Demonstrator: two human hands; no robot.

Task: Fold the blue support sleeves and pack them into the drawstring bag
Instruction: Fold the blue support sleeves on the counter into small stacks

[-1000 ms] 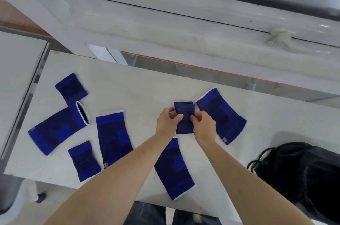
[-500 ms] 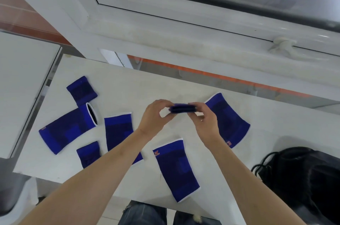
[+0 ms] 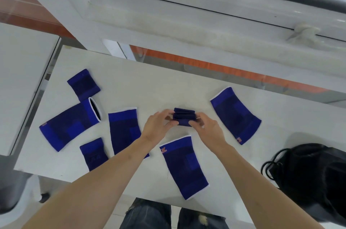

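Sleeves of blue knit lie scattered over the white table (image 3: 168, 82), and one small one, the folded sleeve (image 3: 184, 117), is up between the person's two hands near the middle of it. The left hand (image 3: 159, 126) pinches its left edge with thumb and curled fingers; the right hand (image 3: 206, 127) pinches the right edge and lower corner the same way. Both hands are closed on the cloth, not spread. It shows as a squat stack of layers, so I judge the fold is made or nearly so, though from this angle I cannot tell whether it rests on the table or is held just above it.

The stuff looks soft, light and stretchy, the kind that springs open when let go. It should be gripped across the whole stack, pressing the layers together, rather than by one loose edge.

Six more wait flat: a short sleeve (image 3: 83, 84) at the far left, a long sleeve (image 3: 69, 126) with its mouth gaping, another short one (image 3: 93, 154) near the front edge, a medium sleeve (image 3: 124, 131) partly under the left forearm, a near sleeve (image 3: 184, 167) below the hands, and a right sleeve (image 3: 235, 115). The black drawstring bag (image 3: 309, 176) slumps at the right end of the table, well apart from the hands, its cords looped toward them.
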